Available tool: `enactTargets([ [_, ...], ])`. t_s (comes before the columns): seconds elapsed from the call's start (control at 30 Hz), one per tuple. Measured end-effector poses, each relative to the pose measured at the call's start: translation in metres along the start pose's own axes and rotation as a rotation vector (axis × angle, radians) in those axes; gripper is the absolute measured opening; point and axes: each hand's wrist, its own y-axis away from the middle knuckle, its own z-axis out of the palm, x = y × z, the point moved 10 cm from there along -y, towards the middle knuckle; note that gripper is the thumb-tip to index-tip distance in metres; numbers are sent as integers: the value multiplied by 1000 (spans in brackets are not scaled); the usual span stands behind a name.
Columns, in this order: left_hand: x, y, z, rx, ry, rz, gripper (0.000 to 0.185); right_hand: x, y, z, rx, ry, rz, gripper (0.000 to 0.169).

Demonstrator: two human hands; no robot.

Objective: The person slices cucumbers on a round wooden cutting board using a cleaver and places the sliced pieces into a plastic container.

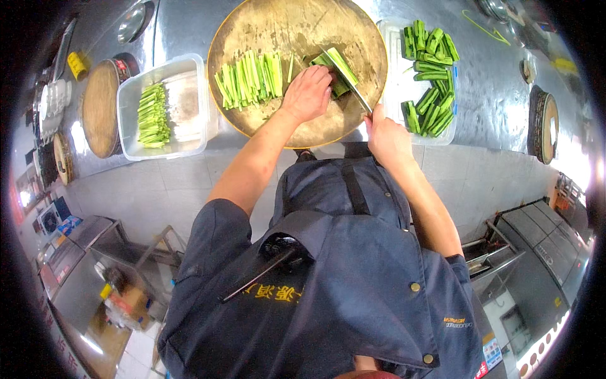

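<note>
My right hand (389, 137) grips the handle of a kitchen knife (351, 84), whose blade lies among cut green vegetable pieces (342, 68), likely cucumber. These rest on a round wooden chopping board (303, 28). Beside the blade, my left hand (308, 94) has its fingers bent at the pieces; whether it grips one is hard to tell. A row of green vegetable sticks (249, 79) lies on the board's left part, with a single stick (290, 67) apart from it. Thicker green chunks (435, 106) fill parts of a clear plastic tub (395, 71) at the right.
Left of the board, another clear plastic tub (201, 104) holds thin green sticks (154, 116). Further round wooden boards (100, 109) (549, 127) stand at both sides of the metal counter (497, 85). A metal bowl (131, 22) is at the upper left.
</note>
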Motion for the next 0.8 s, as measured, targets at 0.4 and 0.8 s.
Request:
enactTargets([
  [0.4, -4, 3, -2, 21, 115, -31, 27, -11, 3, -12, 43, 13, -46, 34],
  [0.8, -6, 8, -3, 73, 115, -60, 18, -16, 4, -12, -4, -4, -53, 35],
])
